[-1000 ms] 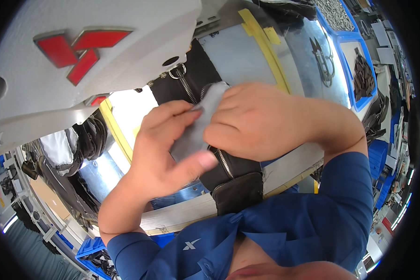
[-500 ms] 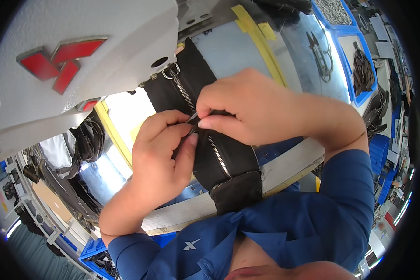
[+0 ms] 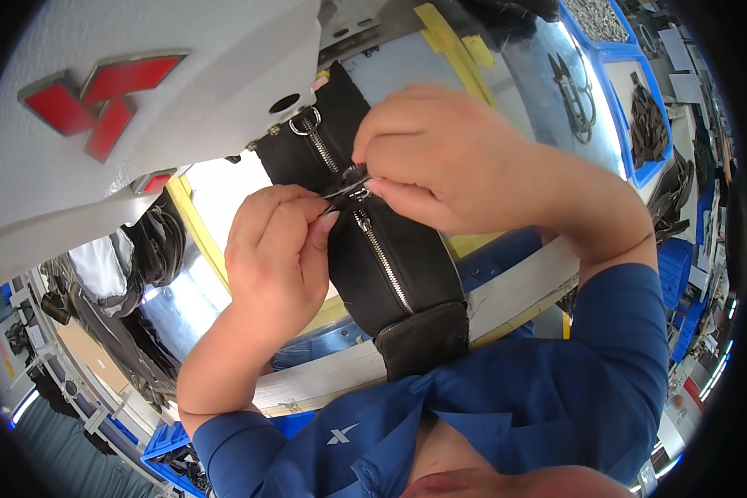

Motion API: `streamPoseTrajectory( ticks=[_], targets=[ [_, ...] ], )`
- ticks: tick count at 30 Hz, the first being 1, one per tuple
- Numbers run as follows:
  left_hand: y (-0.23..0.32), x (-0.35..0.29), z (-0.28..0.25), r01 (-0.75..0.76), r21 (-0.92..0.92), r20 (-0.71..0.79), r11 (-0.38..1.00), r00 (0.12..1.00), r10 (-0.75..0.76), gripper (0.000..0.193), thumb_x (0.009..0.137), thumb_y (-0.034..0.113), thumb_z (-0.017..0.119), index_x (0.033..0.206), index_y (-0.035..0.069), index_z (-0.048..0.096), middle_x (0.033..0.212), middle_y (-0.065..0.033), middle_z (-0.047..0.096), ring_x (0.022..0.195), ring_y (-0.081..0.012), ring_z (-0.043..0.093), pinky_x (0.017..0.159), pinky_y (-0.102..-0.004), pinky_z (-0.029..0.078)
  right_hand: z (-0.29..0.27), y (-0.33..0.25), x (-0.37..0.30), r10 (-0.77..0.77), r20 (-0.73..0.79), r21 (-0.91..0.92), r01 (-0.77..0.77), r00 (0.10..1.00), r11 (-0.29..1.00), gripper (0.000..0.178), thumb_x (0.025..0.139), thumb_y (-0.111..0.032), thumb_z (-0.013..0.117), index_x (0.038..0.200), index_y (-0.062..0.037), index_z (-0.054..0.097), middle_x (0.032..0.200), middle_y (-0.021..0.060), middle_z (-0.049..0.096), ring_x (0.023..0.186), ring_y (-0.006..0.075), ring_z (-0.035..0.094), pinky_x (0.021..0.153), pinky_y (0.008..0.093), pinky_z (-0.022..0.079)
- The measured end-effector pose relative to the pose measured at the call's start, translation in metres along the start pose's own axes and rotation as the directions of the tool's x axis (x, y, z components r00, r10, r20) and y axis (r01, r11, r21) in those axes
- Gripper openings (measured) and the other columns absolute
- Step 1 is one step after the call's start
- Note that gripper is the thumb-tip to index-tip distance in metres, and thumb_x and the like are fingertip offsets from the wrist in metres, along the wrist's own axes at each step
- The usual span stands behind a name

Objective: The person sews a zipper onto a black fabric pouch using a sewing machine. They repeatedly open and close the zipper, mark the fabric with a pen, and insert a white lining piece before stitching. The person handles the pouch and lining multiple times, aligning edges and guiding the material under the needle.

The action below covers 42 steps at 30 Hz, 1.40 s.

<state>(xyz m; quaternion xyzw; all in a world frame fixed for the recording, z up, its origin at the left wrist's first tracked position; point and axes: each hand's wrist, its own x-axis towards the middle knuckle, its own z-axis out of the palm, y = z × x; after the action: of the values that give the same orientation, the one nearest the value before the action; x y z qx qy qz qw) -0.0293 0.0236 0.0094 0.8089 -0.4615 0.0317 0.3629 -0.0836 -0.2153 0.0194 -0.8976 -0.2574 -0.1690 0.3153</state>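
A black fabric bag piece (image 3: 415, 261) with a silver zipper (image 3: 386, 270) runs from beside the sewing machine head (image 3: 158, 91) toward my chest. A metal D-ring (image 3: 305, 123) lies at the zipper's far end. Across the zipper's middle, a narrow dark strip with a light edge (image 3: 349, 186) stretches between my hands. My left hand (image 3: 278, 241) pinches its left end between thumb and fingers. On the other end my right hand (image 3: 440, 162) is closed, thumb against curled fingers. A zipper slider (image 3: 363, 222) shows just below the strip. The fingertips partly hide what they grip.
Thread snips (image 3: 574, 95) lie on the table at the right, beside blue bins (image 3: 657, 133) of small parts. Dark fabric pieces (image 3: 153, 257) are piled at the left. Yellow tape (image 3: 456, 54) marks the work surface, and a pale edge board (image 3: 523, 290) borders its near side.
Both hands have moved slightly apart and away from my body. The strip between them now shows more, and the zipper slider below it has come into view.
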Motion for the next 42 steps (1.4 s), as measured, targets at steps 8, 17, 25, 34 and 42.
streamPoseTrajectory(
  ticks=[8,17,25,34,42],
  targets=[
    [0.004,0.002,0.0,0.035,0.111,0.039,0.993,0.998,-0.04,0.015,0.085,-0.001,0.079,0.097,-0.001,0.071,0.097,-0.015,0.07,0.086,-0.0288,0.069,0.073,-0.0346,0.055,0.0,-0.001,-0.004,-0.007,0.076,-0.041,0.01,0.997,0.999,0.014,0.077,-0.012,0.075,0.082,-0.0052,0.063,0.082,0.0091,0.06,0.082,0.0308,0.065,0.071,0.0426,0.054],
    [-0.001,-0.002,-0.004,0.095,-0.042,0.026,0.995,0.995,-0.094,0.021,0.076,-0.001,0.082,0.095,-0.001,0.073,0.094,-0.0132,0.071,0.082,-0.0305,0.066,0.075,-0.0385,0.054,-0.002,-0.004,-0.003,-0.029,0.046,-0.026,0.03,0.999,0.999,0.015,0.076,-0.011,0.076,0.084,-0.0066,0.063,0.083,0.0073,0.06,0.08,0.03,0.063,0.07,0.0432,0.052],
    [0.009,-0.002,-0.014,-0.305,0.134,-0.115,0.943,0.94,0.321,0.032,0.063,-0.007,0.079,0.094,-0.006,0.072,0.091,-0.015,0.069,0.077,-0.0299,0.066,0.068,-0.0403,0.052,-0.009,-0.012,0.001,-0.233,-0.115,0.075,0.242,0.966,0.967,0.023,0.07,-0.003,0.08,0.091,-0.0032,0.072,0.093,0.0086,0.068,0.073,0.0262,0.062,0.066,0.0365,0.049],
    [0.013,-0.004,-0.021,-0.309,0.058,-0.045,0.949,0.949,0.312,0.032,0.067,-0.006,0.079,0.098,-0.006,0.071,0.095,-0.0161,0.07,0.078,-0.03,0.066,0.069,-0.041,0.051,-0.005,-0.01,0.001,-0.33,-0.168,0.026,0.339,0.929,0.941,0.019,0.07,-0.005,0.077,0.085,-0.0009,0.067,0.088,0.0101,0.065,0.071,0.0271,0.06,0.063,0.0359,0.046],
    [0.02,-0.004,-0.025,-0.215,-0.035,0.008,0.976,0.977,0.215,0.022,0.075,-0.003,0.08,0.095,-0.002,0.07,0.092,-0.0149,0.07,0.076,-0.0284,0.063,0.069,-0.0399,0.051,0.0,-0.009,0.0,-0.217,-0.123,0.197,0.238,0.968,0.951,0.019,0.07,-0.003,0.076,0.086,-0.0052,0.066,0.092,0.0076,0.063,0.077,0.0273,0.06,0.066,0.0382,0.045]
  ],
)
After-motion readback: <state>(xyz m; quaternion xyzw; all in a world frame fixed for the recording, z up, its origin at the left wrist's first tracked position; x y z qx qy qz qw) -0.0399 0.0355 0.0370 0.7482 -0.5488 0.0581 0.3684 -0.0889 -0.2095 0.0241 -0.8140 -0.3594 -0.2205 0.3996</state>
